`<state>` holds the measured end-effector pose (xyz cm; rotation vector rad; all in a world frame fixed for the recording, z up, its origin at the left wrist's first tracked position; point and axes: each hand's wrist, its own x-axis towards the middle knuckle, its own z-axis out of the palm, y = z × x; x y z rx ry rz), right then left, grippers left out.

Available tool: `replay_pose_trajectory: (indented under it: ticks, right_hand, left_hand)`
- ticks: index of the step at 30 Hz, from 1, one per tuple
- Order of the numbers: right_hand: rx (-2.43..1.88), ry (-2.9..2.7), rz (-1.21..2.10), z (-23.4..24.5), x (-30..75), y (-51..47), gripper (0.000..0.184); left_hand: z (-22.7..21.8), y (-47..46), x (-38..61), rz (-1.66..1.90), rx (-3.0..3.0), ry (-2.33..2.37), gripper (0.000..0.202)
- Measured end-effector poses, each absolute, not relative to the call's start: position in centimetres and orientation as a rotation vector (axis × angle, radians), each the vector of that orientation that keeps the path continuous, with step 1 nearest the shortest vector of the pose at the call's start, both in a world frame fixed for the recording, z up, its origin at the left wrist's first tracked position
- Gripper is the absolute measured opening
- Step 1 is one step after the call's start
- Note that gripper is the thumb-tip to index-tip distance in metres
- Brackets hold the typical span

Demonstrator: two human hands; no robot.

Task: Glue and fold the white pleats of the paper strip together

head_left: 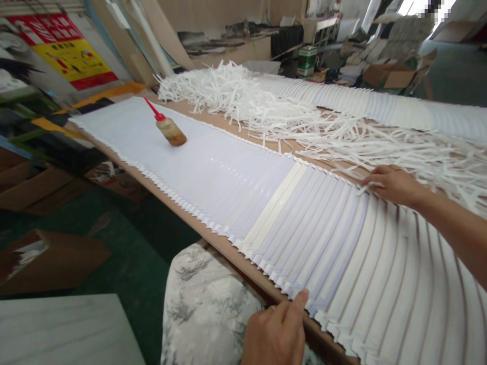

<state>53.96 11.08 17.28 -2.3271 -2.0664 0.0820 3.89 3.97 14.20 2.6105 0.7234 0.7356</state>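
Note:
A long row of overlapping white sheets point(213, 172) lies along the wooden table point(178, 213), each showing a narrow strip along one edge. My left hand point(276, 332) is at the near edge with fingers curled and the thumb pressing the end of one sheet. My right hand point(391, 183) rests at the far edge of the same row, fingers pinched on a strip end of a sheet. Two cream strips point(277, 205) in the row stand bare between glossy white sheets on the left and sheets with white strips on the right.
A glue bottle point(170, 129) with a red nozzle lies on the sheets at far left. A heap of peeled white paper strips point(304, 119) covers the table's middle. A second row of sheets point(380, 104) lies beyond. Cardboard boxes point(49, 258) sit on the green floor at left.

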Motion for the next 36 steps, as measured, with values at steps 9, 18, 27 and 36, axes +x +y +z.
replay_pose_trajectory:
  ticks: [9,18,27,36]
  right_hand:
    - [-2.082,-2.153,-0.122,19.7,49.6,3.6,0.024]
    - [-1.332,-2.430,-0.088,19.0,30.8,-4.8,0.053]
    - [-1.628,-2.039,0.909,19.5,27.3,-3.6,0.025]
    - [-1.789,-2.071,0.931,17.2,27.5,1.8,0.026]
  left_hand:
    - [14.6,2.5,4.4,0.603,2.036,0.752,0.031]
    - [16.3,2.7,9.5,0.109,0.722,0.640,0.059]
    - [16.3,2.2,6.4,0.199,1.176,0.856,0.025]
    - [15.2,2.9,4.6,0.352,1.209,0.940,0.019]
